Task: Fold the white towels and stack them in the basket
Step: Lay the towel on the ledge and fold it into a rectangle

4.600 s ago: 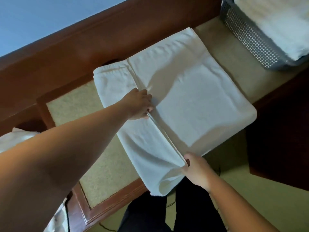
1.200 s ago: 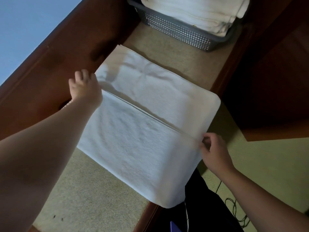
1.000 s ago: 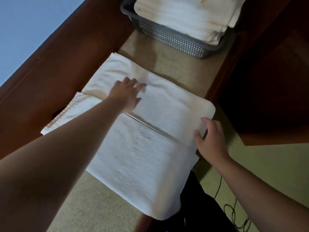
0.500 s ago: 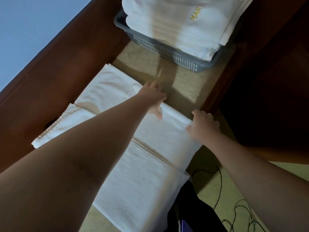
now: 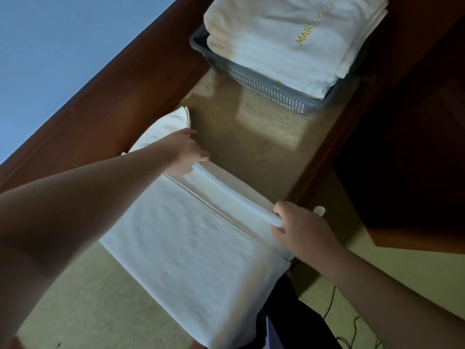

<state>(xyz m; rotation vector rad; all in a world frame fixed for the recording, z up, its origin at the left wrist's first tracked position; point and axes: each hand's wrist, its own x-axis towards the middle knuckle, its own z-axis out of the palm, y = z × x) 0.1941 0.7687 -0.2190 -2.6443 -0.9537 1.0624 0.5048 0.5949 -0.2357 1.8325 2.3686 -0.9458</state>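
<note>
Head view: the basket (image 5: 271, 89) at the far end of the surface (image 5: 251, 137) already holds a tall stack (image 5: 289, 39) of folded white towels, so much of the job looks done. One towel (image 5: 191, 248) lies partly folded on the near part of the surface, its near end hanging over the front edge. A seam of layered edges runs across it, and the far flap is raised off the surface along its fold. I judge this towel to be mid-fold: the flap needs bringing over, then the towel must go onto the stack. Whether more unfolded towels wait cannot be told.

The left hand (image 5: 186, 154) grasps the far-left end of the raised flap, its fingers (image 5: 201, 157) curled at the edge. The right hand (image 5: 299, 227) pinches the flap's right end, the rolled edge passing under its fingers (image 5: 279, 210). The flap spans between both hands; a further layer of towel shows beyond the left hand.
</note>
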